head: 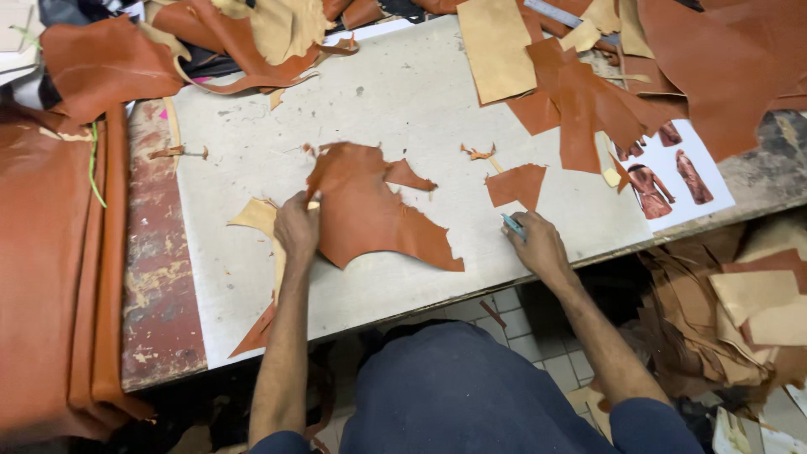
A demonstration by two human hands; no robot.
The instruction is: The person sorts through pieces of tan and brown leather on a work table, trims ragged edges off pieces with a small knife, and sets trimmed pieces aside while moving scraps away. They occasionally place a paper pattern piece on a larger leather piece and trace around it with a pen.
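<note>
The left hand [296,225] is pressing down on the left edge of a large brown leather piece [370,210], fingers curled over the edge where it meets a tan scrap [256,215]. The right hand [538,245] is resting on the cutting board [403,92] well apart from the left, closed around a small blue-green tool [512,224] whose tip is sticking out past the fingers.

The leather piece is lying flat near the middle of the board, just in front of the person. It is showing a reddish-brown face, with a ragged, irregular outline, a pointed flap on its right side and a long point running toward the board's near edge. A smaller brown offcut [516,185] is lying just right of it, near the right hand but not touching it.

No boxes or bins are showing; loose hides and offcuts [588,101] are lying heaped along the far edge, a printed sheet with coat pictures [672,172] is sitting at the right, and folded leather [59,252] is hanging at the left.
</note>
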